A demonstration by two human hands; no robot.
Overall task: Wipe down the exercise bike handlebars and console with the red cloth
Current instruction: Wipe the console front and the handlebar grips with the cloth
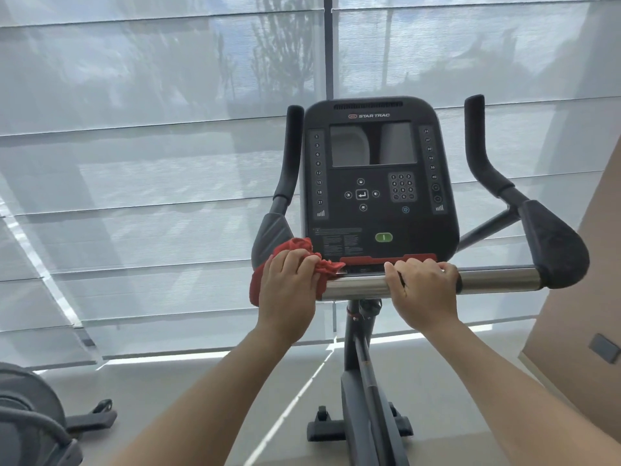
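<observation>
Both forearms are bare to the frame's lower edge, with no sleeves showing. The left hand (288, 290) and right hand (424, 290) wear no gloves, rings or watch.

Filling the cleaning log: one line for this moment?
left hand: red cloth on steel bar | right hand: gripping bar | console: untouched

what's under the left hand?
The red cloth, bunched under the left hand and pressed on the left end of the chrome handlebar. The bar beneath is covered.
</observation>
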